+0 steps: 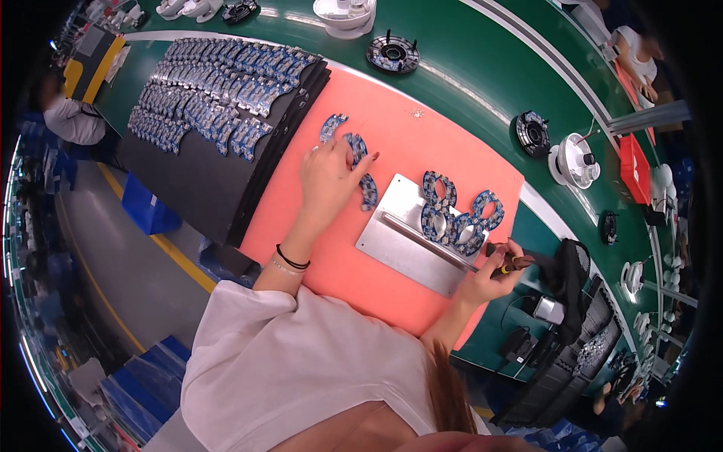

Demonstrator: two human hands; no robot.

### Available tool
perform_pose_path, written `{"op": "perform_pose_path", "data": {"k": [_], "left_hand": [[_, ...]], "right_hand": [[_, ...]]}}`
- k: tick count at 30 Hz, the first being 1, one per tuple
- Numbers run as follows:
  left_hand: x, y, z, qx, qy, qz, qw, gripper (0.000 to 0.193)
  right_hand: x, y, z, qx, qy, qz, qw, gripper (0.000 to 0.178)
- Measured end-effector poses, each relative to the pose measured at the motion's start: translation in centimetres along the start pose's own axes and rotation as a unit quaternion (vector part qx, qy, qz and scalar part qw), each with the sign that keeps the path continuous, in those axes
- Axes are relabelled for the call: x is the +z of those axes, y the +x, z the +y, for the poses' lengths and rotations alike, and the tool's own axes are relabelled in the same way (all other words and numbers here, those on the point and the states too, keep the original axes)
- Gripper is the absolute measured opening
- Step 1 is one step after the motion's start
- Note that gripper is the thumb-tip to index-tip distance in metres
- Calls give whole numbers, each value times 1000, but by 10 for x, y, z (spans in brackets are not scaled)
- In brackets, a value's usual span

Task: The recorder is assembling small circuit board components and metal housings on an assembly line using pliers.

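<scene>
Green workbench (482, 53) in a workshop, bearing a pink mat (422, 139). On the mat: one curved blue circuit board (367, 192), under the left hand (330, 175), its fingers bent at the board's upper end; whether they grip, cannot tell. Just beyond: a second, smaller board piece (331, 126). Right hand (488, 277): fingers closed around a hand tool (510, 265) with dark and yellow handles. Between the hands: one metal plate (392, 248) with a raised bar; a cluster of ring-shaped blue boards (454, 224) at its right part. To the left: black trays (196, 181) carrying rows of boards (218, 75). Farther out: black round part (393, 54), white housing (576, 160), red bin (635, 168).
</scene>
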State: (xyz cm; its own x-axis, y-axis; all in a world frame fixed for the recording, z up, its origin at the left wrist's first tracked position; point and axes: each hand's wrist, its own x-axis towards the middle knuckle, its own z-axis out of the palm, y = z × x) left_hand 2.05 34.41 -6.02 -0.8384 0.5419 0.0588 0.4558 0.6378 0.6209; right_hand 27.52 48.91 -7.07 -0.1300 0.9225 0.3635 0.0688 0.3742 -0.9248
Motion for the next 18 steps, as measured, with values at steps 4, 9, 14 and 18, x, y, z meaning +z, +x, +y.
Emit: {"op": "perform_pose_path", "data": {"k": [4,9,14,18], "left_hand": [[7,5,0,37,72,1,997,37],[-11,25,-6,260,3,-25,965,37],[-22,45,-18,356,119,-177,910,41],[-6,40,-18,407,117,-156,893,48]], "right_hand": [[1,5,-3,13,12,11,1000,21],[0,7,-1,8,-8,8,1000,18],[4,8,-6,24,10,28,999,18],[-7,8,-4,24,17,55,998,20]]}}
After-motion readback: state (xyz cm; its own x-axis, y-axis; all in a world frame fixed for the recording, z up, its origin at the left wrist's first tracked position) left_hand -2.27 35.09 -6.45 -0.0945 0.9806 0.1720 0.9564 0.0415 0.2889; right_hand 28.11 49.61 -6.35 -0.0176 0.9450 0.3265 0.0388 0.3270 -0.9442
